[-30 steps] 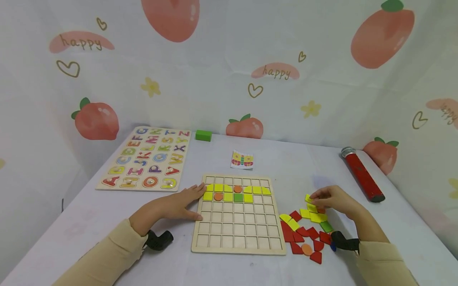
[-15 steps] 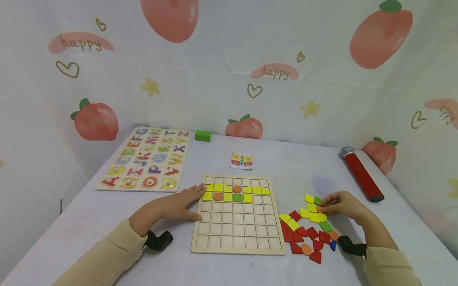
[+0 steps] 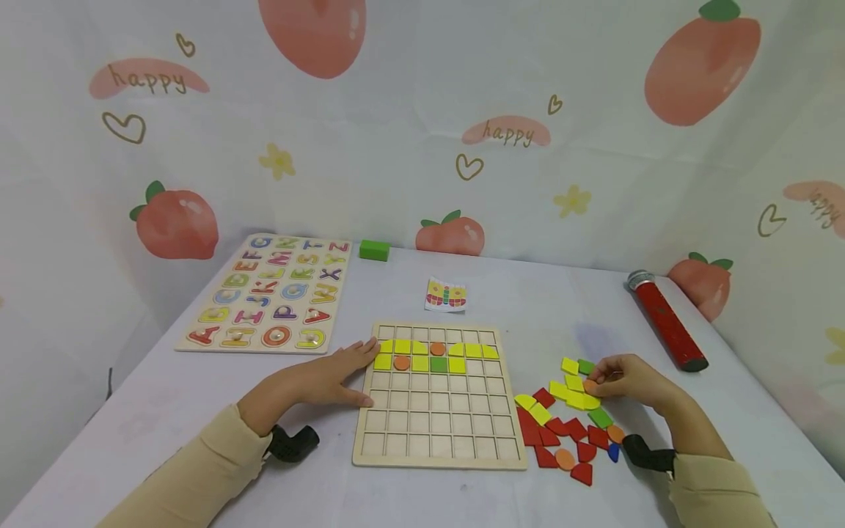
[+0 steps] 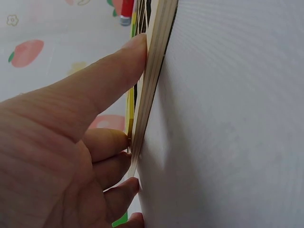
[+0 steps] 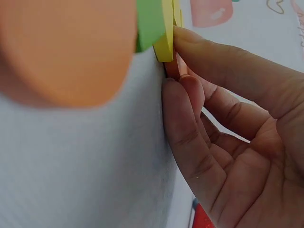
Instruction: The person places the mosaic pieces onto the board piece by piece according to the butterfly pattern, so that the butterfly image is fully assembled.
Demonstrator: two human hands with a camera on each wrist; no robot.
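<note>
The right hand [image 3: 626, 378] pinches an orange disc [image 3: 590, 386] among loose tiles [image 3: 573, 383] beside the wooden grid board [image 3: 439, 463] — apparently the picking step, calling next for a clean lift toward a bare cell [image 3: 474, 367] — while the left hand [image 3: 333, 375], fingers spread, touches the board's left edge.

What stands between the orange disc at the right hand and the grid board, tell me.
Yellow tiles lie just left of the orange disc, between the right hand and the grid board. Nothing tall shows there; lifting over them should probably do.
</note>
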